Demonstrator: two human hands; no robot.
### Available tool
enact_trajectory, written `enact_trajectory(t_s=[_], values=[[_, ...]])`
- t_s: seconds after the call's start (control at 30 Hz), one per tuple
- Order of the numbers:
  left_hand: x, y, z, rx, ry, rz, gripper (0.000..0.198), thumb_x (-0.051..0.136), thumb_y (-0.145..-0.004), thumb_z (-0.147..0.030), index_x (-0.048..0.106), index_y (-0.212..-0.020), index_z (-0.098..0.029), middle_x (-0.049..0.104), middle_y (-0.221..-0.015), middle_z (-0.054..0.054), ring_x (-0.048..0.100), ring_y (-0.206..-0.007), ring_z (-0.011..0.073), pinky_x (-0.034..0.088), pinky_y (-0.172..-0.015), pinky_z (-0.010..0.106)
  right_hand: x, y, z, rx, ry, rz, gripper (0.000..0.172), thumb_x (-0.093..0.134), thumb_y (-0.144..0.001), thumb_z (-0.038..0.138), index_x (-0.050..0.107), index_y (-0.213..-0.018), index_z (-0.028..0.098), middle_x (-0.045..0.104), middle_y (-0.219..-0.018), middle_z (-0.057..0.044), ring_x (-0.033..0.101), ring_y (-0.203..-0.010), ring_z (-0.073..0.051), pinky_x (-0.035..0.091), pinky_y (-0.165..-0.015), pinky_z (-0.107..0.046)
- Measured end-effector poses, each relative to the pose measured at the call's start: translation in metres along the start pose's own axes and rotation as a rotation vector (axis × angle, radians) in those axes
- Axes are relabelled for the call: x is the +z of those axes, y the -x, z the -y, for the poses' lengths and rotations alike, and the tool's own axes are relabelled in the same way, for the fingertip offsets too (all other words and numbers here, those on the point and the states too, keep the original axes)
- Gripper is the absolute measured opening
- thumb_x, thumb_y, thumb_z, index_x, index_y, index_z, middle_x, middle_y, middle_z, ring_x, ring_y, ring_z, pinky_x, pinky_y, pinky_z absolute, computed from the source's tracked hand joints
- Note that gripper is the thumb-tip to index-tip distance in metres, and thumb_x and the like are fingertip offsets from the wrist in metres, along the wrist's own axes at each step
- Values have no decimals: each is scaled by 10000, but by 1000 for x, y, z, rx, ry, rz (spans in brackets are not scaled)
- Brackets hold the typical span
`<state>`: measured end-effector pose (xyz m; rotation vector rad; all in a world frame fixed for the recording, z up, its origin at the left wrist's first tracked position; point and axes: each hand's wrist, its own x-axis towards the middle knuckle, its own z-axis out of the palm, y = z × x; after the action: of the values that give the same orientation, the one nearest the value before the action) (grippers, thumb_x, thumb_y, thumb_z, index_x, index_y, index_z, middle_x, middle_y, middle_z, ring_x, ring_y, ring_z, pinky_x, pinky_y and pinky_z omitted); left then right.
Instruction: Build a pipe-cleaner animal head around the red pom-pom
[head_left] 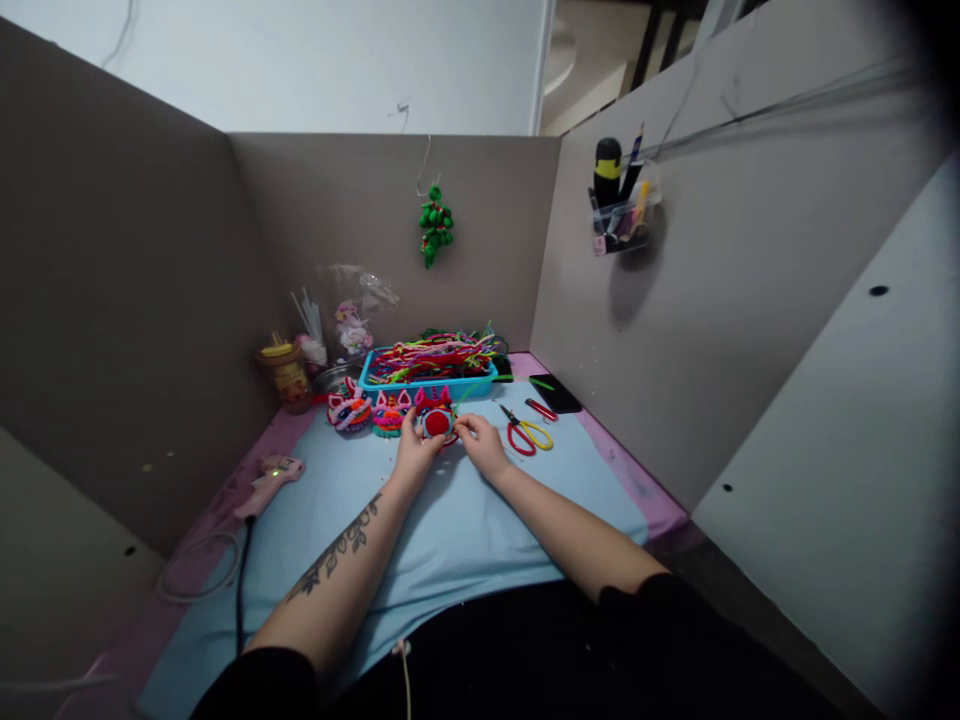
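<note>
My left hand [414, 447] grips a small pink and red pipe-cleaner craft piece [436, 415] over the light blue mat [465, 520]. Beside it, my right hand [481, 443] pinches at the piece's right edge, where a thin green pipe cleaner [466, 395] rises from it. Two finished multicoloured pieces [350, 410] [390, 412] lie just left of the held one. Behind them a blue tray [427, 383] holds several coloured pipe cleaners.
Red and yellow scissors [529, 432] and a dark phone [555, 392] lie to the right. A pink glue gun [268, 478] with its cord rests at the left. A jar [289, 375] stands in the back left corner. Grey partitions wall in the desk; a green ornament [436, 225] hangs on the back one.
</note>
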<state>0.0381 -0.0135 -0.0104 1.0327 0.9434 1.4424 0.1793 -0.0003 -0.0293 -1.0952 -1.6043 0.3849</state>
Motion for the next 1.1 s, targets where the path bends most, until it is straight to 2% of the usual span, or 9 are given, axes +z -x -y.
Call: enact_trajectory(t_s=[0.13,0.3,0.5,0.7,0.9,1.1], values=[[-2,-2,1,-47,79,-19,972,768,-577,-110,265,-1405,-190,684,-900,53,649,-664,143,491,-584,231,3,0,-2,13,-77,8,136,569,-779,245,643,-879,189,677,-862,-43,637,-846,-182,512,-795,-316],[-3,-3,2,-76,121,-5,961,774,-577,-103,279,-1396,-198,687,-897,43,647,-676,136,508,-634,250,1,1,6,4,-93,10,135,604,-757,239,649,-875,193,677,-863,-42,613,-853,-183,500,-809,-327],[-3,-4,2,-119,144,14,955,762,-578,-78,278,-1394,-189,685,-880,38,655,-658,132,494,-598,227,-3,0,9,10,-135,0,154,618,-736,251,671,-873,204,691,-884,-39,596,-855,-189,487,-815,-335],[0,0,-1,-152,140,56,942,764,-589,-78,278,-1387,-192,693,-890,60,695,-737,187,502,-587,233,1,-6,-1,81,-253,-19,254,487,-825,273,683,-961,186,719,-936,-63,647,-821,-179,521,-757,-310],[0,1,1,-164,121,65,871,765,-601,-89,337,-1353,-190,685,-863,49,682,-713,177,519,-599,252,2,-6,-7,140,-220,-65,246,516,-802,271,724,-904,187,738,-889,-61,658,-806,-199,530,-742,-325],[-2,-2,5,-150,108,30,843,784,-582,-86,387,-1316,-200,681,-908,56,661,-728,161,528,-641,270,-4,-2,1,148,-113,-99,221,555,-776,256,752,-866,210,739,-862,-60,639,-829,-222,508,-802,-370]])
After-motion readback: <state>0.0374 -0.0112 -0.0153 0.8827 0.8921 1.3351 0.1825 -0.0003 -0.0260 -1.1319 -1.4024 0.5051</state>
